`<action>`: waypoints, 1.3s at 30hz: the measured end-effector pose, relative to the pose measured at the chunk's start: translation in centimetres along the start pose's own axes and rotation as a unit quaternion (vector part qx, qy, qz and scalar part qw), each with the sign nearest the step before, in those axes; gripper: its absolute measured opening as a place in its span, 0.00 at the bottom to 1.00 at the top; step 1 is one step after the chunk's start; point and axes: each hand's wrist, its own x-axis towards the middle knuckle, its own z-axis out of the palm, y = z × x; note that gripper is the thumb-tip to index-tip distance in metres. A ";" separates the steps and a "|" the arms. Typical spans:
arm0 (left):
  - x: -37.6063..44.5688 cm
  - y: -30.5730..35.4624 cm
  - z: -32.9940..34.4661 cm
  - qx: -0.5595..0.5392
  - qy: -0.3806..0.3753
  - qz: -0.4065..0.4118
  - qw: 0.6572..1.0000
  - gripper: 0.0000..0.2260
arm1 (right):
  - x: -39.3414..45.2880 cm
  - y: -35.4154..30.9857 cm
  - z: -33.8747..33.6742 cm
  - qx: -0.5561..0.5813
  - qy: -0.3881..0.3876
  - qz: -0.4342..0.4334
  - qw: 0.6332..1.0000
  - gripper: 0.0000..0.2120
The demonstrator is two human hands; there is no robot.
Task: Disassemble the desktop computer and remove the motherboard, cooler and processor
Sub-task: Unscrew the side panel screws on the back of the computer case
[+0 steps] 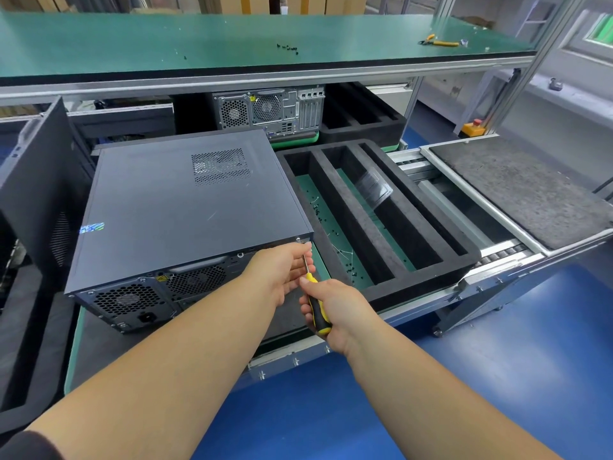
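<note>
A dark computer case (185, 207) lies on its side on a grey mat (99, 343), its rear panel with fan grilles and power socket facing near. The right hand (335, 310) is wrapped around the yellow-and-black handle of a screwdriver (315, 300), whose thin shaft runs up toward a screw (298, 240) at the case's near right top corner. The left hand (282, 270) rests against that corner of the rear panel, fingers loosely bent beside the shaft; whether they pinch it cannot be told. Just right of the case sits a black foam tray (431, 260) with three long slots; small dark screws lie scattered on the green floor of its left slot, and a clear plastic piece (373, 189) leans in the middle one. Behind, under a green shelf (232, 44), stands a second computer (270, 111) with its rear facing near. Yellow-handled pliers (438, 42) lie far right on the shelf.
</note>
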 end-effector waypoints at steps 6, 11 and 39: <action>0.4 -0.5 0.0 -0.018 0.031 0.027 0.999 0.05 | -0.4 -0.2 -0.2 0.010 -0.008 -0.002 1.000 0.14; 0.2 -0.4 0.1 -0.036 0.007 0.020 0.999 0.07 | -0.9 -0.6 -0.6 0.055 -0.060 0.045 0.996 0.22; 0.5 0.4 -0.8 -0.257 -0.101 -0.079 0.958 0.28 | 0.2 0.0 -0.7 -0.009 -0.027 -0.011 1.000 0.11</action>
